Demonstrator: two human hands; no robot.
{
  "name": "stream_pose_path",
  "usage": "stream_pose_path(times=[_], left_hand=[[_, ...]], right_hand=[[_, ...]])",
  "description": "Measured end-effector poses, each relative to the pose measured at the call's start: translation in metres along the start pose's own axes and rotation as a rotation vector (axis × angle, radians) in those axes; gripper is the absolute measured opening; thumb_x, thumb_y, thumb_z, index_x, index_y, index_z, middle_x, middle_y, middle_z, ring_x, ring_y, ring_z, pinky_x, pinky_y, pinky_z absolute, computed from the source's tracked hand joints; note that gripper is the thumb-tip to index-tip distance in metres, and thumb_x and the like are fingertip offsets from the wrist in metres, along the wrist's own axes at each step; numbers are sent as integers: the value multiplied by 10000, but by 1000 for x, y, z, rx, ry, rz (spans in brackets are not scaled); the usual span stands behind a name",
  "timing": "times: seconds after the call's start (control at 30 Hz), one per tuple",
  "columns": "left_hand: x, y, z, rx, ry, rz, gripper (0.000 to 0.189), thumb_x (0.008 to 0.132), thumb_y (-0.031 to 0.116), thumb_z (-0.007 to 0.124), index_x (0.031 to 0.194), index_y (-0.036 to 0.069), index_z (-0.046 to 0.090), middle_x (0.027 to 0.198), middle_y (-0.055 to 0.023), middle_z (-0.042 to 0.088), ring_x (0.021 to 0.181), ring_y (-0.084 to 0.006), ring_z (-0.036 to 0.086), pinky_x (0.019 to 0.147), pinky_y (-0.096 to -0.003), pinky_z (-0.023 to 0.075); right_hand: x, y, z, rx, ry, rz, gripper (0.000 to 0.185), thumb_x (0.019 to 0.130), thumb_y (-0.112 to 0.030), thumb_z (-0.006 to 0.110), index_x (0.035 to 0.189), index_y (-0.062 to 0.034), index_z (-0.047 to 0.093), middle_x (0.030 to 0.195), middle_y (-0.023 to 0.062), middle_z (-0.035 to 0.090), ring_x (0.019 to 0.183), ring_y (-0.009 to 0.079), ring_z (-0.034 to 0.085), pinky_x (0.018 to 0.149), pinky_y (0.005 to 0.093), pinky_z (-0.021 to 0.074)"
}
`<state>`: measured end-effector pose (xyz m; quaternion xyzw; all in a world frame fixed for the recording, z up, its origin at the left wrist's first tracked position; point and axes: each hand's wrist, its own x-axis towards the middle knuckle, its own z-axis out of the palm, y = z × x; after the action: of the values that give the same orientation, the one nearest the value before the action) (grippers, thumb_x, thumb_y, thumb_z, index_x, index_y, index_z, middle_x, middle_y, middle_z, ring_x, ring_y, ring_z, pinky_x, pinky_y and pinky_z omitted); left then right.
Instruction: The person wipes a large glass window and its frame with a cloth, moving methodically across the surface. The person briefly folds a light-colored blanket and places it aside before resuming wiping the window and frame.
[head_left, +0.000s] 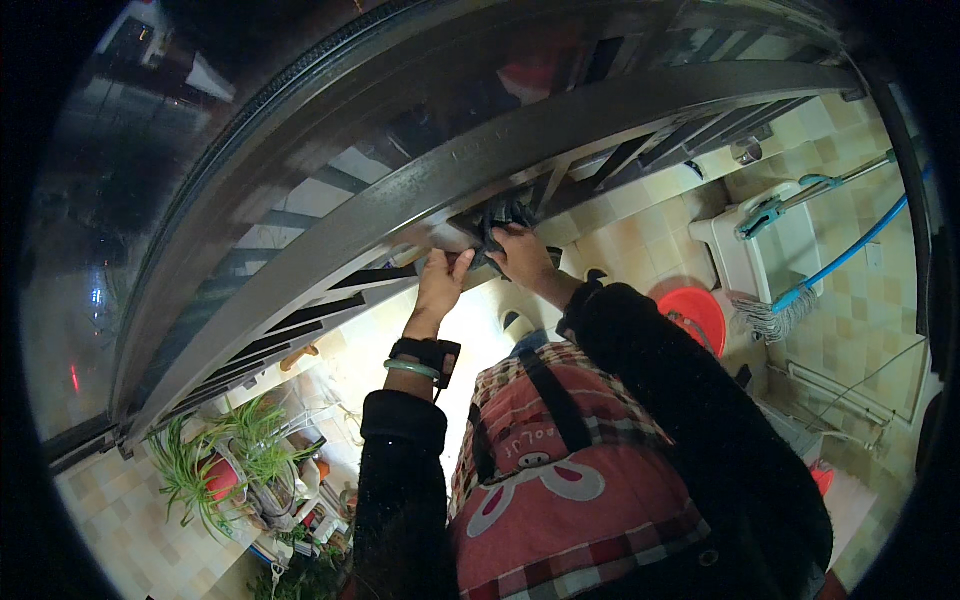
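Observation:
A dark cloth (508, 217), bunched up, lies against the balusters below the handrail (465, 169) of a dark metal railing. My right hand (527, 259) grips this cloth with thumb and fingers. Beside it, my left hand (444, 281) has its fingertips at a flat, shiny metal panel (444, 231) of the railing, close to the cloth's left edge. Whether the left fingers pinch the cloth or only touch the panel is hard to see. A pale green bangle (412, 368) and a dark band circle my left wrist.
Beyond the railing stands dark, reflecting window glass (135, 225). Potted spider plants (247, 450) and clutter fill the lower left. To the right are a red basin (694, 319), a white tub (765, 240), a string mop (772, 311) and another mop's teal handle fitting (761, 217).

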<state>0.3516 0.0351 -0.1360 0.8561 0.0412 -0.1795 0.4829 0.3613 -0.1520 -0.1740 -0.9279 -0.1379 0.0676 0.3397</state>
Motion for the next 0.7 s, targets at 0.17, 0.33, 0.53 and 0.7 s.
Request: stream_pose_path(times=[0.17, 0.33, 0.53, 0.7], left_hand=[[1, -5, 1, -34, 1, 47, 527, 940, 387, 607, 1275, 0, 480, 1138, -170, 645, 1056, -263, 616, 920, -369, 461], [0, -2, 3, 7, 92, 129, 419, 940, 260, 620, 1244, 21, 459, 1060, -191, 665, 991, -326, 642, 877, -404, 476], [3, -5, 2, 36, 74, 112, 428, 937, 261, 625, 1257, 44, 444, 1065, -172, 668, 992, -317, 644, 882, -394, 477], [4, -15, 5, 2, 60, 107, 419, 932, 290, 634, 1209, 21, 470, 1041, -166, 664, 957, -299, 642, 875, -378, 479]], right_hand=[[-2, -5, 10, 4, 145, -25, 389, 756, -156, 730, 1092, 3, 613, 1033, 207, 624, 1026, 391, 578, 947, 446, 460], [-7, 11, 14, -142, 160, -165, 320, 704, -85, 708, 1010, -13, 645, 966, 179, 620, 981, 380, 576, 925, 459, 465], [-41, 34, -8, 322, 409, 373, 184, 772, -83, 630, 942, -14, 651, 973, 184, 637, 948, 373, 593, 842, 485, 487], [-31, 42, -4, 366, 724, 431, 205, 823, -82, 574, 983, 37, 624, 1121, 237, 579, 1014, 404, 552, 871, 488, 462]])
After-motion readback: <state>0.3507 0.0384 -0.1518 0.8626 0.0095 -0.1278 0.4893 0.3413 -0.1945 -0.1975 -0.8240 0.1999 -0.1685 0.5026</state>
